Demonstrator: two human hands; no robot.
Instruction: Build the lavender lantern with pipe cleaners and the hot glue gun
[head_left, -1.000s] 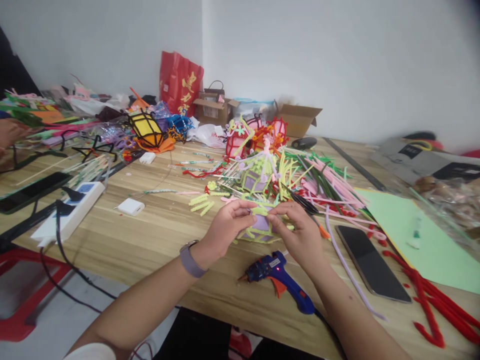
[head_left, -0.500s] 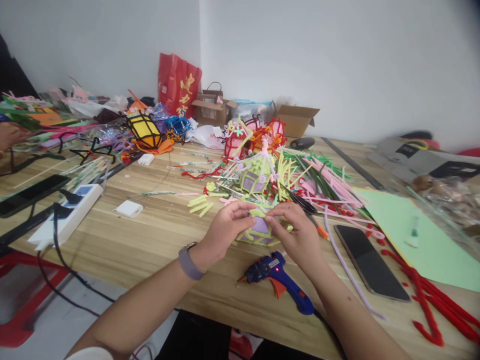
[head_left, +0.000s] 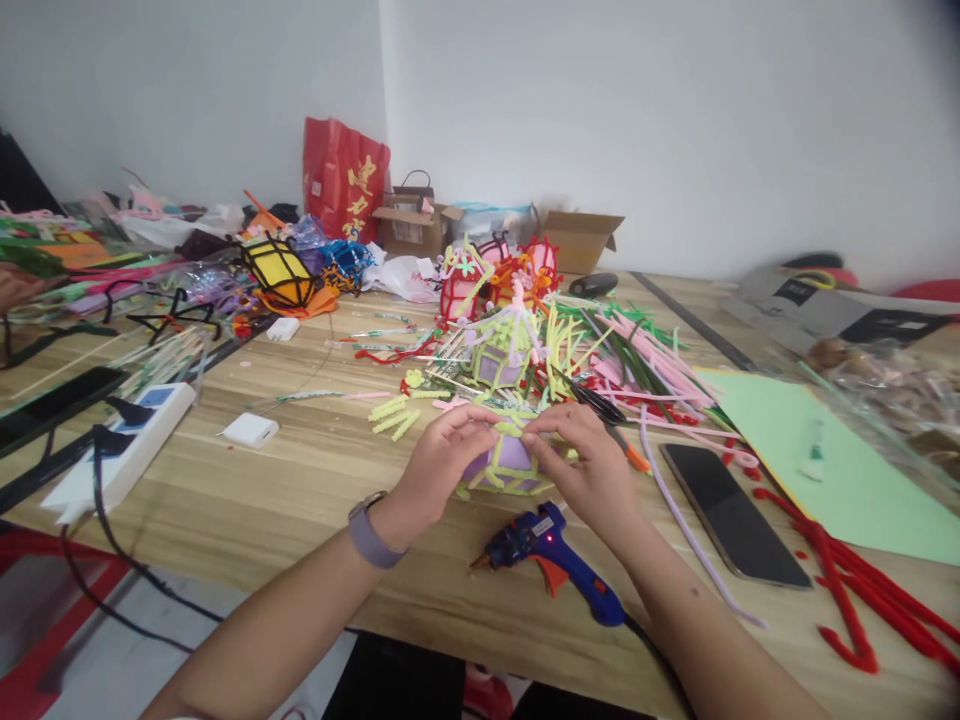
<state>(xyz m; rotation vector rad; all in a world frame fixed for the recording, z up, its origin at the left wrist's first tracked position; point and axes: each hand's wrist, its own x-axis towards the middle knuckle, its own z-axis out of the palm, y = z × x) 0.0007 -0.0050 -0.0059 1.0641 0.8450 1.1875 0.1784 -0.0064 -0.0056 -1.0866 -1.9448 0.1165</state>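
Both hands are at a small lantern (head_left: 499,462) with purple panels and a yellow-green pipe-cleaner frame, standing on the table. My left hand (head_left: 457,450) pinches its top edge from the left, wearing a watch on the wrist. Opposite it, my right hand (head_left: 581,455) pinches the same upper rim with thumb and fingers. A yellow-green pipe cleaner (head_left: 510,428) lies along that rim between the fingertips. Just in front of the lantern, a blue hot glue gun (head_left: 559,560) rests on its side with a red light lit. A similar finished-looking lantern (head_left: 499,365) stands behind.
A white power strip (head_left: 124,450) and a white charger (head_left: 252,430) lie on the left. To the right are a phone (head_left: 735,515), red pipe cleaners (head_left: 840,580) and a green sheet (head_left: 862,490). Pink pipe cleaners (head_left: 652,355) and a yellow lantern (head_left: 277,272) lie farther back.
The camera view has shifted slightly. The lantern looks turned a little between my hands, with more of its purple side showing on the left. Both hands keep their pinch at the rim.
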